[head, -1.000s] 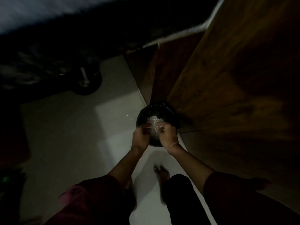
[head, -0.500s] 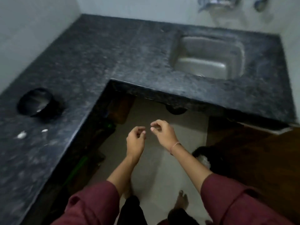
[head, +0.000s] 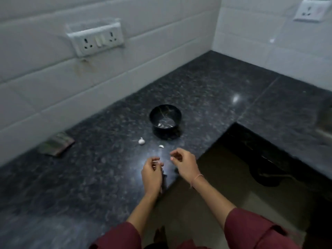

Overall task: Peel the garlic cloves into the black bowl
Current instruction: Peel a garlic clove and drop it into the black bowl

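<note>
Since the earlier frame both hands had come from over the floor gap to the counter edge, and the black bowl stood at frame centre on the granite. A garlic clove and a smaller clove lay just below the bowl. The left hand was curled, thumb to forefinger; whether it pinched anything was unclear. The right hand hung loosely curled, holding nothing visible.

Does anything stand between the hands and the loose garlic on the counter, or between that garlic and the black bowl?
Nothing visible does. A garlic clove and a smaller garlic piece lie on bare counter just beyond the left hand and right hand, the black bowl upright behind them.
</note>
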